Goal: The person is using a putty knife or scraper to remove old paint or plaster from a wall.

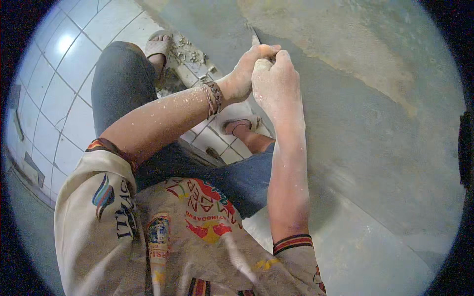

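Note:
My left hand [242, 72], dusty and with a braided bracelet at its wrist, is closed at the upper middle. Against it on the right is my right hand [277, 83], a fist coated in pale dust. A narrow, pointed metal blade [255, 40], perhaps a trowel seen edge-on, sticks out beyond my fingers towards the plastered surface [333, 100]. Both hands close around the tool's handle end, which they hide. The tip lies near or on the plaster; whether it touches cannot be told. Dark grey, damp-looking plaster borders a lighter tan patch [370, 63].
White floor tiles [66, 85] lie at the left. Mortar crumbs [190, 55] are strewn along the plaster's edge, beside my sandalled foot [159, 44]. My other foot [240, 127] is under my forearms. Broken tile pieces [33, 168] lie at the far left.

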The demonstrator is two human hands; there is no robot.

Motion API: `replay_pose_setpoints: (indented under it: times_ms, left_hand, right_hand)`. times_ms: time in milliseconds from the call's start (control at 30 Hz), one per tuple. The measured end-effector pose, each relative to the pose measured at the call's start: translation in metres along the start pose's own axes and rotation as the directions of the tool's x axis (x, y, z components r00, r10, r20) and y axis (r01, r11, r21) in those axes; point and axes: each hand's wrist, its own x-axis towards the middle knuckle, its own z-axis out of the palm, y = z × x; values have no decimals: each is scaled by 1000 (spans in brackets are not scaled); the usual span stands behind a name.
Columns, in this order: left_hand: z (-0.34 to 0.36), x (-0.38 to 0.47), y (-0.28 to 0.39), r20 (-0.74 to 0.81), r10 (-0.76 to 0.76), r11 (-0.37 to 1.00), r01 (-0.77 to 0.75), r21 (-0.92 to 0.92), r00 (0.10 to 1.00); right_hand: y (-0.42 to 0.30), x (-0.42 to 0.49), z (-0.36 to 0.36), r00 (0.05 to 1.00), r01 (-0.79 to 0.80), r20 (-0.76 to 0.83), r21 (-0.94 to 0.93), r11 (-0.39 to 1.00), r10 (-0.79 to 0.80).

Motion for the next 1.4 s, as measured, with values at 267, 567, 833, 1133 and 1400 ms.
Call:
replay_pose_setpoints:
  times_ms: [267, 567, 833, 1133, 1400]
  left_hand:
    - [3, -3, 0, -36, 277, 838, -223, 498, 960]
    - [-1, 5, -11, 116, 651, 687, -647, 331, 751]
    - [11, -4, -11, -144, 455, 821, -352, 450, 879]
    - [7, -8, -3, 23, 537, 569, -382, 728, 843]
    - [7, 0, -5, -260, 130, 936, -32, 350, 957]
  right_hand:
    - [5, 6, 2, 999, 45, -29, 27, 999, -44]
    - [-3, -2, 6, 993, 99, -67, 83, 992, -93]
    - [4, 0, 8, 996, 75, -57, 78, 994, -71]
    - [4, 4, 15, 987, 140, -96, 144, 980, -127]
    - [21, -5, 24, 982, 168, -125, 228, 959, -142]
